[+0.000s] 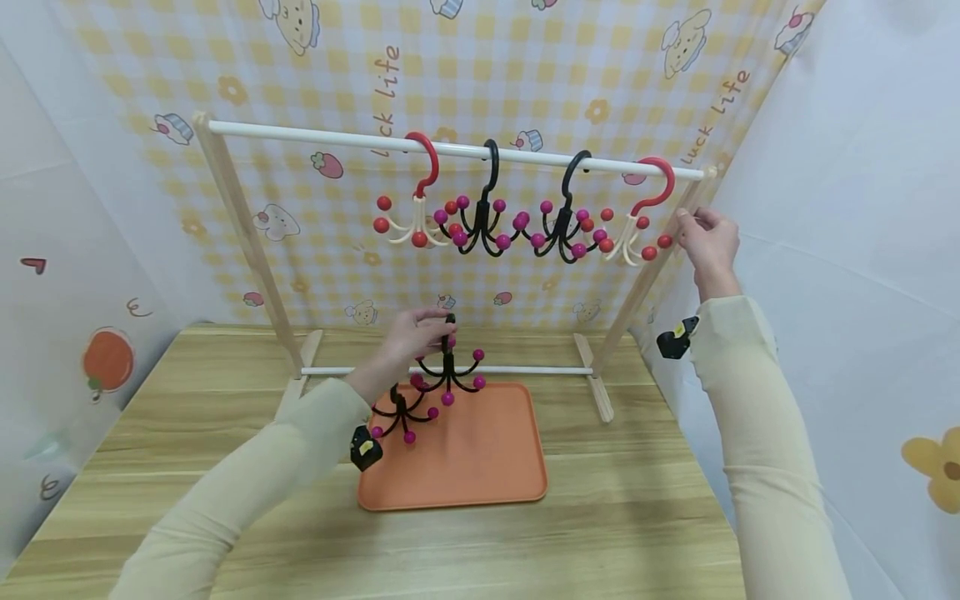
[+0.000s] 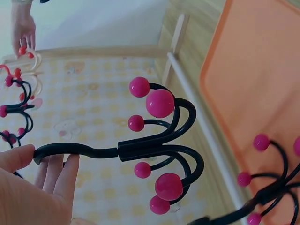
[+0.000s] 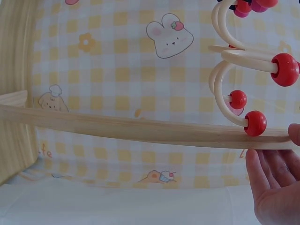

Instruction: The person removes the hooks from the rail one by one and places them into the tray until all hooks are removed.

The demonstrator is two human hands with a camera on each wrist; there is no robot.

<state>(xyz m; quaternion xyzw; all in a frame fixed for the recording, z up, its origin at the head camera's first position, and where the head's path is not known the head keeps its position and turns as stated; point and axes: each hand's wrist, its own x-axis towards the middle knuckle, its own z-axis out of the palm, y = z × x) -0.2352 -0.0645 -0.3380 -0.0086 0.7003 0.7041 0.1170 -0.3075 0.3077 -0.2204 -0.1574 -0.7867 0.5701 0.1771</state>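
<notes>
My left hand point(image 1: 416, 333) pinches the hook of a black multi-claw hanger point(image 1: 448, 363) with magenta ball tips, over the back of the orange tray point(image 1: 472, 454). The left wrist view shows thumb and fingers round that hook. A second black claw hanger point(image 1: 401, 407) is at the tray's left side. At the right, my right hand point(image 1: 709, 243) holds the wooden post point(image 3: 140, 130) of a garment rack, thumb and fingers on opposite sides. Beside it hangs a red-hooked claw hanger point(image 1: 654, 200) with cream prongs and red balls.
From the rack's white top rail point(image 1: 300, 136) also hang two black claw hangers point(image 1: 483, 215) and another red-hooked one point(image 1: 431, 171). A lower white rail point(image 1: 540, 369) runs behind the tray. The rack stands on a wooden table point(image 1: 615, 508) before a checked cloth point(image 1: 345, 275).
</notes>
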